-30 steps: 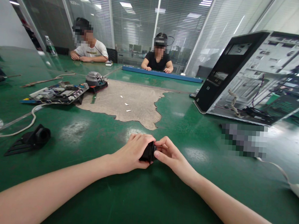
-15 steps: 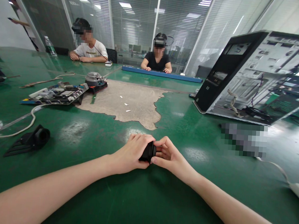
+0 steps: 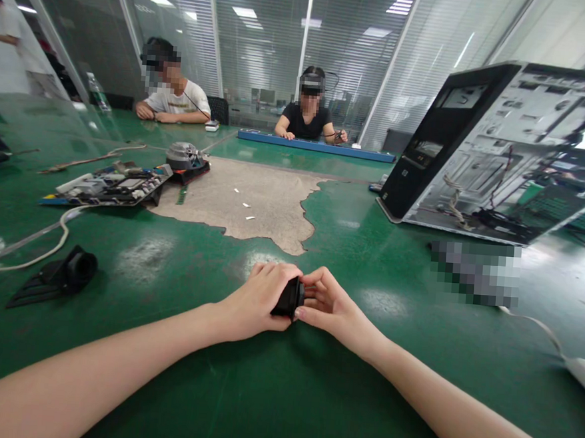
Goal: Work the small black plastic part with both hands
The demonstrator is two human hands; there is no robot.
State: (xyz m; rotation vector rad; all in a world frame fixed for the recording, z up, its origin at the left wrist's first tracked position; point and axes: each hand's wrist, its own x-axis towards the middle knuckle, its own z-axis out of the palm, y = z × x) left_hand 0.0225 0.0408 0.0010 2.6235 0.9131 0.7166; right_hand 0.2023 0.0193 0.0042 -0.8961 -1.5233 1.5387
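Between my two hands, low over the green table (image 3: 280,392), is a small black block-shaped part (image 3: 287,299) with a raised rim on its right side. My left hand (image 3: 259,297) is wrapped round its body from the left, hiding much of it. From the right, my right hand (image 3: 329,302) grips the rimmed end, thumb below and index finger above, the other fingers curled behind. What kind of part it is I cannot make out. A black plastic piece with a round opening (image 3: 63,273) lies on the table to the left.
A circuit board (image 3: 119,183) and a cooling fan (image 3: 187,157) lie at the left. An open computer case (image 3: 443,143) stands at the right. Bare brown patch (image 3: 258,196) ahead. Two people (image 3: 178,101) (image 3: 307,116) sit across the table by a blue bar (image 3: 317,146).
My hands and the black part have hardly moved. Across the table, the person in black has raised one hand, holding something dark. A person at the far left has moved further into view.
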